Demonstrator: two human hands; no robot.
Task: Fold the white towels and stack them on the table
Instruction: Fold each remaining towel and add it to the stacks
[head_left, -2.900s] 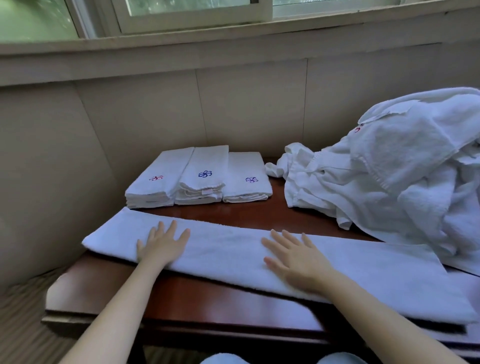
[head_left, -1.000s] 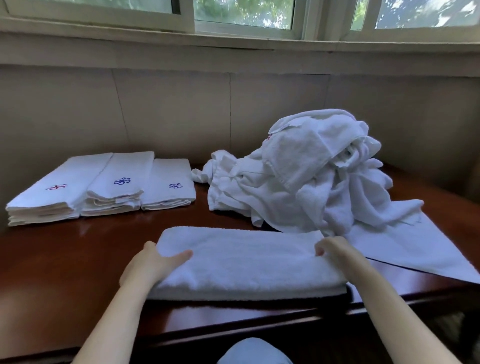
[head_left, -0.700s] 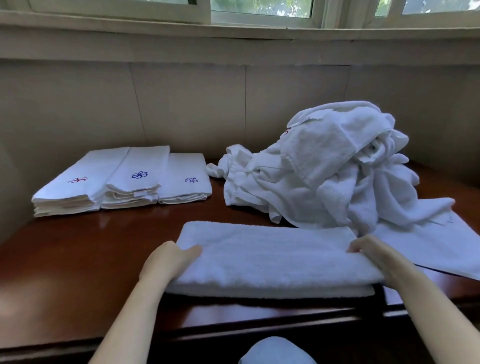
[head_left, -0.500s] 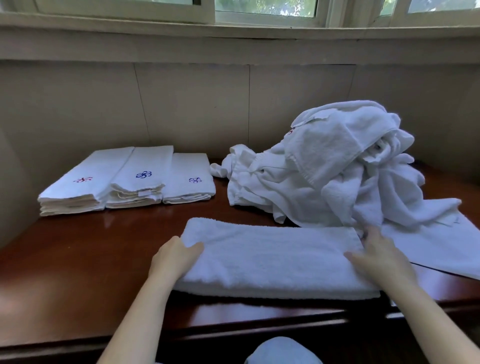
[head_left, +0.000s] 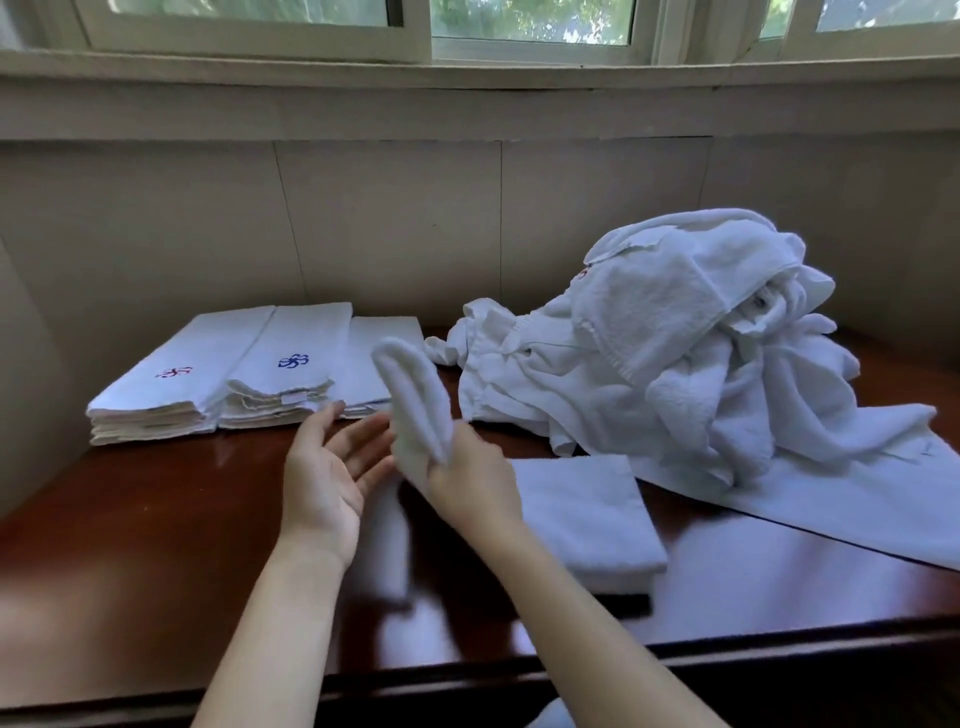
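A half-folded white towel lies on the dark wooden table near its front edge. My right hand grips the towel's left end and holds it raised, so that the doubled end stands up above the table. My left hand hovers just left of that end, palm up, fingers spread, holding nothing. Three stacks of folded white towels with small red and blue emblems sit at the back left.
A big heap of unfolded white towels fills the back right, with one flat towel spreading toward the right front edge. A wall and a window sill run behind the table.
My right hand left the towel's right end, crossed to the left end and lifted it off the table. My left hand let go of that end and opened.
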